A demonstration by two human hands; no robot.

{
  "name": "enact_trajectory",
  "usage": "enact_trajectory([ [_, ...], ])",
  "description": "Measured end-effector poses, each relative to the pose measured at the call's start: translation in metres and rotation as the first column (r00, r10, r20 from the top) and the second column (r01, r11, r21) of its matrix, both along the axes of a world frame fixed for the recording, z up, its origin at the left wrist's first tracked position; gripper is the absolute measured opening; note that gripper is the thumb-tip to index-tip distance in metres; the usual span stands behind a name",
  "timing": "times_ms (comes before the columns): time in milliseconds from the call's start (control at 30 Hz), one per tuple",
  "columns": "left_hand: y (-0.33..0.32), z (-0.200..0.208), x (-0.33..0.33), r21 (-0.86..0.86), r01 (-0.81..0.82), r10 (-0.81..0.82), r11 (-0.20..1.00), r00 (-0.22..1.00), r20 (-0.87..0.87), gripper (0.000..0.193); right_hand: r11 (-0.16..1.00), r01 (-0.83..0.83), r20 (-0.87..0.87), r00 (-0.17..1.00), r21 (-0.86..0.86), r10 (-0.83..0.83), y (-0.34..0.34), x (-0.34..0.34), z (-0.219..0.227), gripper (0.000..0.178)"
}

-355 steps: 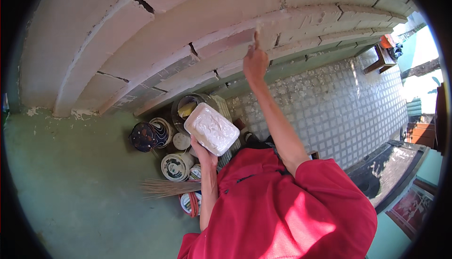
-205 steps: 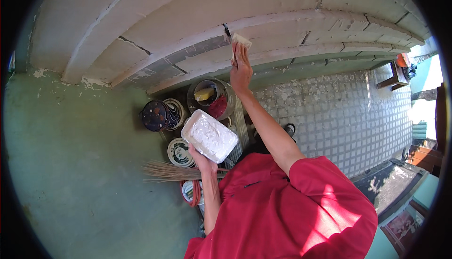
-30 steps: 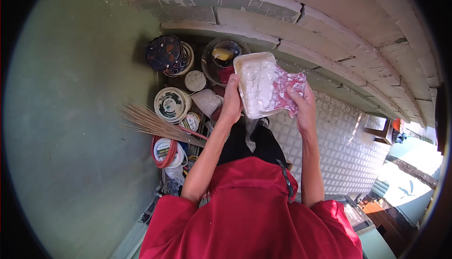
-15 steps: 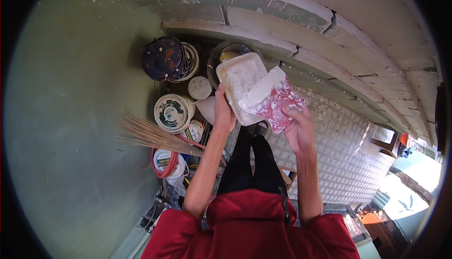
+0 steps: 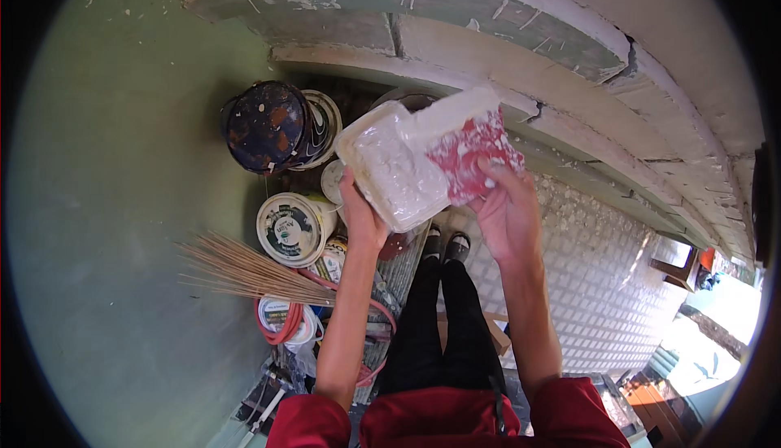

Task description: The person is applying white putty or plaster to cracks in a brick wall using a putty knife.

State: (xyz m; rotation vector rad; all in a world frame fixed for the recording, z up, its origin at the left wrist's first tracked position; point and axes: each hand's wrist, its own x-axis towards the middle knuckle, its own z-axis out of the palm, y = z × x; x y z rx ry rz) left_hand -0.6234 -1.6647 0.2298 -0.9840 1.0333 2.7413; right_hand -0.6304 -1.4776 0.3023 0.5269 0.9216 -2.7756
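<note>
A shallow white plastic tub [image 5: 393, 173] of glossy white paste is tilted in my left hand [image 5: 364, 218], which grips its near left edge. My right hand [image 5: 506, 214] pinches a flat red spreader [image 5: 470, 163], smeared with white. A thick band of paste covers the spreader's far edge. Its left side overlaps the tub's right rim; whether the two touch I cannot tell.
Paint-stained buckets [image 5: 268, 126], a lidded white pail [image 5: 293, 228], a bundle of thin sticks [image 5: 252, 273] and a coiled red hose [image 5: 281, 326] crowd the left wall. A stepped, paint-splashed ledge [image 5: 455, 8] curves across the far side. Patterned tiles [image 5: 586, 285] cover the floor.
The tub has shifted left and tipped, so more of its paste shows. The spreader has moved slightly away from the tub's middle toward its right rim. My view has shifted too.
</note>
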Motion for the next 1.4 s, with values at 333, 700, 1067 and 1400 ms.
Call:
enact_trajectory([
  [333,-0.027,-0.023,0.032,-0.013,-0.074,0.074,0.997,0.996,0.039,0.06,0.966,0.231,0.192,0.959,-0.114,-0.207,-0.052,-0.087,-0.074,0.014],
  [700,-0.027,-0.019,0.067,-0.028,-0.043,0.046,0.999,0.995,0.084,0.06,0.925,0.357,0.243,0.916,-0.129,-0.32,-0.095,-0.133,-0.105,0.011],
  [1067,-0.027,-0.018,0.106,-0.043,-0.039,0.046,0.998,0.982,0.183,0.059,0.958,0.258,-0.003,0.966,-0.124,-0.26,-0.077,-0.178,-0.069,0.012],
  [1400,-0.042,-0.022,0.129,-0.056,-0.044,0.053,0.997,0.985,0.162,0.06,0.954,0.298,-0.14,0.944,-0.031,-0.3,-0.087,-0.097,-0.036,0.015],
])
